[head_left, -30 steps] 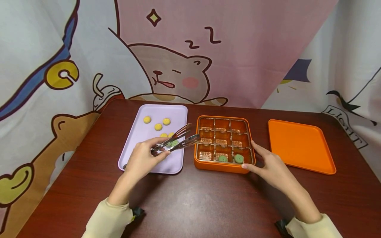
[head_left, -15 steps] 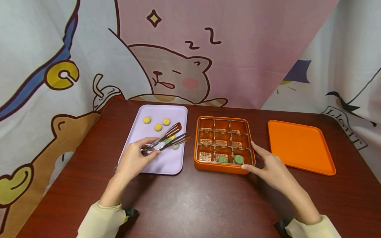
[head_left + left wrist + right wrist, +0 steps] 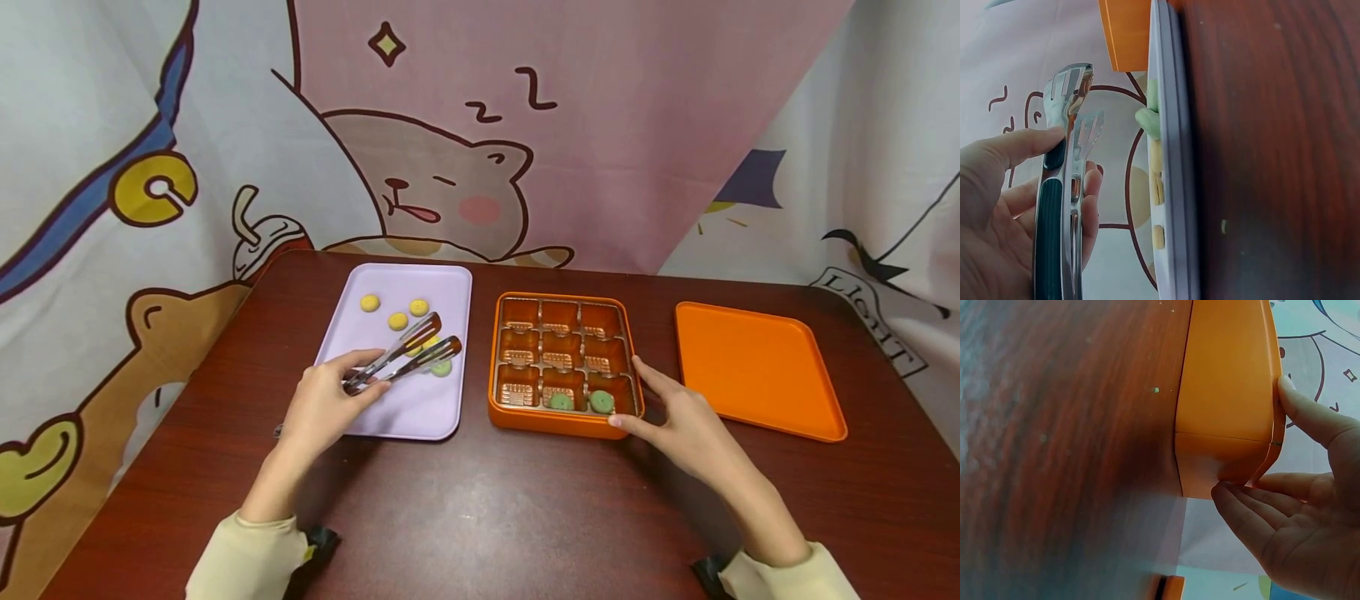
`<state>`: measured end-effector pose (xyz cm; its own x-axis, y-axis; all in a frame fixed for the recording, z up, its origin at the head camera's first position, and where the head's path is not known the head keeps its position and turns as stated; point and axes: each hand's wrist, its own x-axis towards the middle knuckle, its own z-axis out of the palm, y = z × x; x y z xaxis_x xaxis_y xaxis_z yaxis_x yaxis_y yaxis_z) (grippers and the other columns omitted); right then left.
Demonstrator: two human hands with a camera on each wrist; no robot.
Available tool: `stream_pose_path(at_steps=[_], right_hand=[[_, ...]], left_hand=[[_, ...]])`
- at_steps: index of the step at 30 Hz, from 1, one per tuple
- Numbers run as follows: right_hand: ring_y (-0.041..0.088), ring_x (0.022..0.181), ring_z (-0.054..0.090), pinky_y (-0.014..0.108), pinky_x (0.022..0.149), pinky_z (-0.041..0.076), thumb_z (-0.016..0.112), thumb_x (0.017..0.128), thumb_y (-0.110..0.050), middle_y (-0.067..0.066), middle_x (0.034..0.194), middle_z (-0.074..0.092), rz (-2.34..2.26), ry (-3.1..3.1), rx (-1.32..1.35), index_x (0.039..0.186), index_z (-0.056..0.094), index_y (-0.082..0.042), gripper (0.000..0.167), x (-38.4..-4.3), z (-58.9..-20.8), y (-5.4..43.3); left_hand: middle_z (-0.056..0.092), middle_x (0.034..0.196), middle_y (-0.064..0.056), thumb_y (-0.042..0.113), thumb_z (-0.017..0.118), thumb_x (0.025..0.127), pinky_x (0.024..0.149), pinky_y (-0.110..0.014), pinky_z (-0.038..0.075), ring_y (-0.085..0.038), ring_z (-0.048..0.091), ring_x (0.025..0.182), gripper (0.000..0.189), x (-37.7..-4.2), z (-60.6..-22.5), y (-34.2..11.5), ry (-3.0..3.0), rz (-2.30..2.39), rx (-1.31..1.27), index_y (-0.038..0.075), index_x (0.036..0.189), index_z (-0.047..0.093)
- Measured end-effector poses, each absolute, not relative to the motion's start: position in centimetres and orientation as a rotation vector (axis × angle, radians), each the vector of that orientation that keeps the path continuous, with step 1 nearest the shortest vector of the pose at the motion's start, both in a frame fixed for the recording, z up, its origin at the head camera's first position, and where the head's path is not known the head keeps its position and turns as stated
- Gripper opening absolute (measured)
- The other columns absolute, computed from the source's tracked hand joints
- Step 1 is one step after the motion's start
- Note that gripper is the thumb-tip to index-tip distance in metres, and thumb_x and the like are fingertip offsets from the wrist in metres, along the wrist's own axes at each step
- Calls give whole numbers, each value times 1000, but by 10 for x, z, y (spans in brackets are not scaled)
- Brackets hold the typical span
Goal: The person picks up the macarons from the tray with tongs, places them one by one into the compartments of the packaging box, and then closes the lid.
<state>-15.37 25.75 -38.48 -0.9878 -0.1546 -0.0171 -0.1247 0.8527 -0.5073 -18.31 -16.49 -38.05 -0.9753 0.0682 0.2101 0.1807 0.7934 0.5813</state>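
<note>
My left hand (image 3: 322,404) holds metal serving tongs (image 3: 1050,231) with dark green grips, over a lavender tray (image 3: 416,421). The tongs' slotted ends stand apart with nothing between them. Beyond them on the tray lie several round yellow cookies (image 3: 397,321) and green cookies (image 3: 441,367), partly covered by the tongs in the head view. My right hand (image 3: 693,425) grips the near right corner of an orange box (image 3: 1229,375), thumb on the rim and fingers against the side. Its clear divided insert bears one green cookie (image 3: 602,402) in the near right compartment and another in the near middle one.
A flat orange lid (image 3: 757,367) lies on the dark wooden table (image 3: 480,517), right of the box. Behind the table hangs a cartoon-printed curtain (image 3: 600,150).
My left hand has drawn the tongs left, away from the box and back over the tray. My right hand and the box have stayed in place.
</note>
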Motion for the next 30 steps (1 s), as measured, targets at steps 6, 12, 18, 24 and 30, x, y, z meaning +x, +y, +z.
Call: stream_pose_path(at_steps=[6,12,18,24,30], right_hand=[[52,127,51,64,97,45,74,85,-51,31,151,40,-812,2969,-220,154,29,2,98,-154,-385,258],[52,128,50,64,97,45,74,85,-51,31,152,40,-818,2969,-219,154,29,2,98,-154,-385,258],[52,127,51,64,97,45,74,85,-50,31,151,40,-819,2970,-220,154,30,2,98,-154,-385,258],[52,128,50,65,97,44,74,85,-51,31,152,40,-815,2970,-215,155,29,1,98,-154,-385,258],[52,128,50,65,97,45,74,85,-51,31,152,39,-822,2966,-206,155,28,0,99,-154,-385,257]], left_hand=[[74,84,-5,21,80,83,58,-28,38,-18,56,69,39,-183,-383,-169,-2827,-928,-177,13,120,72],[73,82,-3,22,80,83,57,-27,38,-15,54,69,38,-184,-387,-171,-2854,-926,-170,13,119,72],[76,94,-10,22,80,83,61,-31,40,-20,60,75,38,-184,-390,-175,-2900,-905,-157,13,119,73],[76,101,-14,24,79,83,64,-33,43,-23,64,80,39,-184,-392,-178,-2952,-876,-136,13,120,72],[76,94,-12,22,80,82,62,-32,42,-20,62,76,39,-184,-392,-180,-2962,-881,-147,12,120,72]])
